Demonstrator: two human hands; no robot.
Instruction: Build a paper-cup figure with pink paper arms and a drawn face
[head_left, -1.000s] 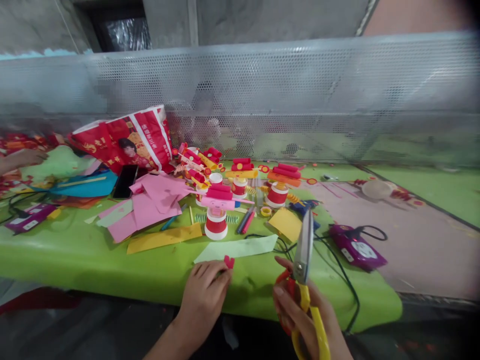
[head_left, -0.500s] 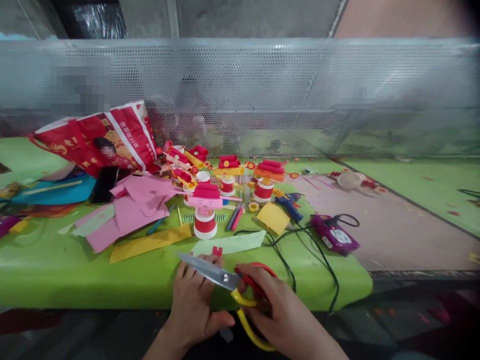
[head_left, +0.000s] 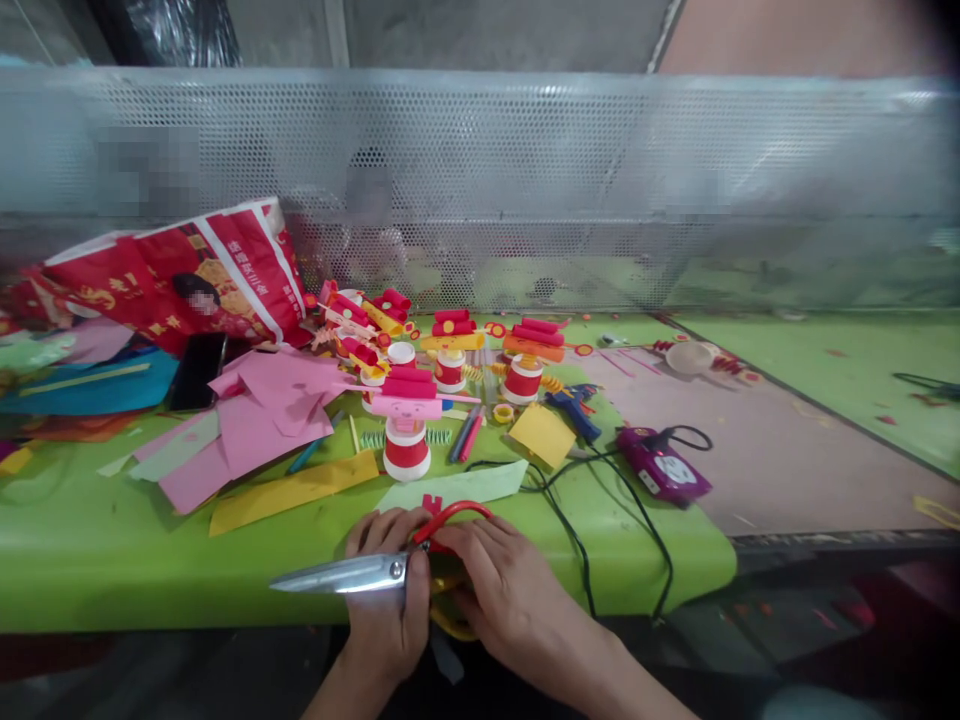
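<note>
Yellow-and-red-handled scissors (head_left: 341, 576) lie across my two hands, their blades together and pointing left. My right hand (head_left: 506, 590) is closed on the handles. My left hand (head_left: 390, 600) has its fingers behind the blades and its thumb over them beside the pivot, gripping the scissors. Just beyond my fingers are a small red paper piece (head_left: 431, 503) and a pale green paper strip (head_left: 457, 486). Behind the strip stands a paper figure with a pink face (head_left: 407, 407), a red hat and a red-and-white cup body. My left fingertips are partly hidden.
Pink paper sheets (head_left: 274, 410), a yellow strip (head_left: 296, 492) and a red bag (head_left: 187, 280) lie left. More paper figures (head_left: 523, 378) stand behind. On the right are a blue glue gun (head_left: 576, 412), a purple box (head_left: 664, 468) and black cables (head_left: 564, 525). A perforated metal screen (head_left: 480, 190) rises behind.
The scissors have moved down and left, their blades swinging lower and closing together. My right hand has come against my left, whose thumb has moved onto the scissors.
</note>
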